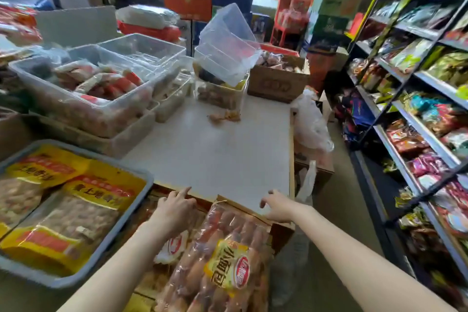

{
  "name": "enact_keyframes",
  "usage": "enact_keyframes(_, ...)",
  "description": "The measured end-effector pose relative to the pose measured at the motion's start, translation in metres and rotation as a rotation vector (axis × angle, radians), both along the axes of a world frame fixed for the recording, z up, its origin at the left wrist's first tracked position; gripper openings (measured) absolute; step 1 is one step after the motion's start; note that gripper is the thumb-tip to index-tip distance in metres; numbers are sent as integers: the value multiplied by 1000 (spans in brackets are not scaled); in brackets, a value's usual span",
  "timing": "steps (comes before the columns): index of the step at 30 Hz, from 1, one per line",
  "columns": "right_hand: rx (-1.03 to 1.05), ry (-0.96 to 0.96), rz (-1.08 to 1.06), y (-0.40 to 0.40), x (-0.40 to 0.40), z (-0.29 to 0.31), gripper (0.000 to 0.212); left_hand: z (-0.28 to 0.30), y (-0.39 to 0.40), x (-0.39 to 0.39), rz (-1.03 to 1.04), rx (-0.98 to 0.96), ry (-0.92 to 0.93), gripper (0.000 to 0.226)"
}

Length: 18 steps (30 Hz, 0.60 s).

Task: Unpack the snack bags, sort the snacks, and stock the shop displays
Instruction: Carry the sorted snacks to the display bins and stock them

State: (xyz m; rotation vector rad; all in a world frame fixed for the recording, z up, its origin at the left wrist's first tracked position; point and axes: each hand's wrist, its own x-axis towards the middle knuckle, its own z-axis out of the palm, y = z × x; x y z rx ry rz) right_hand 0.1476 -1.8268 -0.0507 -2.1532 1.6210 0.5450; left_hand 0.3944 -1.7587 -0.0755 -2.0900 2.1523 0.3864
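A big clear bag of small bread rolls (pixel 222 258) with a yellow label lies in an open cardboard box (pixel 281 229) at the near edge of the white table (pixel 215 149). My left hand (pixel 174 208) rests at the box's far left edge, fingers spread, one finger pointing onto the table. My right hand (pixel 277 204) sits on the box's far right flap, fingers curled over it. Neither hand holds a snack. A second white-labelled packet (pixel 174 248) lies under my left forearm.
A grey tray (pixel 126 220) of yellow nut bags sits at the left. Clear bins (pixel 83 88) of wrapped snacks are stacked behind it. Empty clear bins (pixel 228 40) lean on a snack bin mid-table, beside a brown carton (pixel 276 83). Stocked shelves (pixel 410 119) line the right aisle.
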Motion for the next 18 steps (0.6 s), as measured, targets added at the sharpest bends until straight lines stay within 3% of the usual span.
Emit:
enact_keyframes(6,-44,-14,5,-80,-23,-14,41,-9,-83,9,224,-7,-9,43)
enact_keyframes(11,-6,18,28,-152,-35,-27,42,-3,-155,-27,178,-118,38,45)
enact_keyframes(18,-79,-16,176,-333,6,-88,41,-39,-253,-30,338,-58,16,45)
